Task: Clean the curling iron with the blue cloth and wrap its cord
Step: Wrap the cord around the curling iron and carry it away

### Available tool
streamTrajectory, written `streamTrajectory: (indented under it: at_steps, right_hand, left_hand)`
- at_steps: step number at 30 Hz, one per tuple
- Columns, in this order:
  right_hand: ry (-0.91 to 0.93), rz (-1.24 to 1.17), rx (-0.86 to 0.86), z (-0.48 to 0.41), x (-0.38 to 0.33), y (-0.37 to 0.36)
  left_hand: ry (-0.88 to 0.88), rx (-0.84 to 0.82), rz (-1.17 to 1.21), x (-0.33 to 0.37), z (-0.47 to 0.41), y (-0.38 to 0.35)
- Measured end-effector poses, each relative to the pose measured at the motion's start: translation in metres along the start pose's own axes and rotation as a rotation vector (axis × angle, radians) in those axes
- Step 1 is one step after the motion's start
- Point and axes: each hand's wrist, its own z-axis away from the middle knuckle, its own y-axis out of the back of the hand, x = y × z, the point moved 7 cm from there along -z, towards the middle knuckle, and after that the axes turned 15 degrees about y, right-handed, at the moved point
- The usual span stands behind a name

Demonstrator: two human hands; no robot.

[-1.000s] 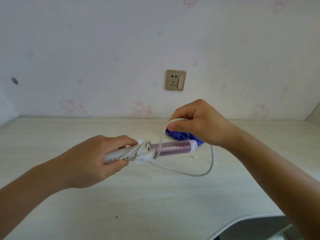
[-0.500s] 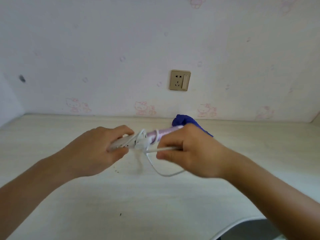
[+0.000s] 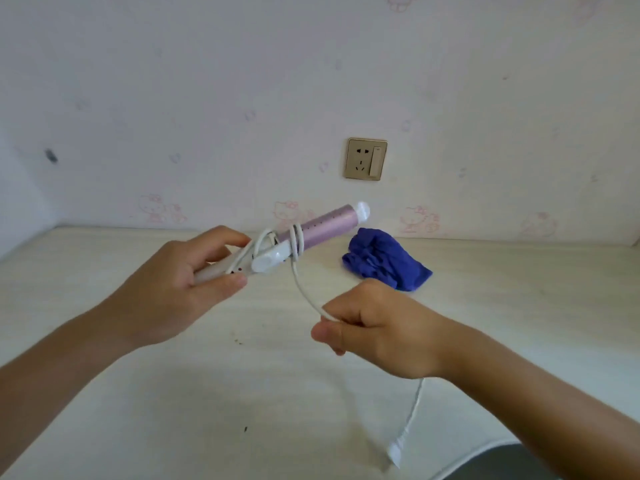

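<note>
My left hand (image 3: 173, 285) grips the white handle of the curling iron (image 3: 325, 225), whose purple barrel tilts up to the right above the table. The white cord (image 3: 301, 285) is looped a few times around the barrel near the clamp. From there it curves down to my right hand (image 3: 377, 327), which pinches it in front of and below the iron. The loose end hangs below my right wrist and ends in the white plug (image 3: 394, 450). The crumpled blue cloth (image 3: 384, 259) lies on the table behind my right hand, apart from both hands.
A pale wooden table (image 3: 242, 393) runs to the wall, its curved front edge at lower right. A gold wall socket (image 3: 365, 159) sits above the table. Small dark specks mark the tabletop near the middle.
My right hand has pulled the cord down and toward me, away from the barrel. The iron's tip has tilted upward, and the blue cloth is now uncovered behind.
</note>
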Motion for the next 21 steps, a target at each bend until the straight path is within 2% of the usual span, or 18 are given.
streamTrajectory:
  at_steps: [3,6,8,10,13,15,17,21]
  right_hand:
    - [0.083,0.026,0.178,-0.015,-0.012,0.042]
    - [-0.072,-0.082,0.280,-0.024,0.026,0.064]
    - [-0.199,-0.159,0.232,-0.018,0.055,0.053]
    - [-0.205,-0.176,0.139,-0.007,0.064,0.031]
    - [-0.214,0.006,-0.004,0.011,0.053,-0.006]
    - [-0.119,0.090,-0.103,0.014,0.028,-0.026]
    - [-0.029,0.130,-0.109,0.012,0.006,-0.019]
    - [-0.031,0.079,-0.012,0.011,0.004,0.031]
  left_hand:
    - [-0.034,-0.212,-0.189,-0.003,0.003,-0.022]
    - [-0.066,-0.401,-0.101,0.001,0.018,-0.038]
    - [-0.087,-0.412,0.006,0.002,0.022,-0.035]
    - [-0.067,-0.384,0.122,-0.006,0.026,-0.030]
    - [0.013,-0.317,0.277,-0.019,0.029,-0.034]
    - [0.072,-0.249,0.337,-0.023,0.025,-0.036]
    - [0.059,-0.201,0.220,-0.019,0.021,-0.037]
    - [0.022,-0.302,-0.033,-0.009,0.022,-0.058]
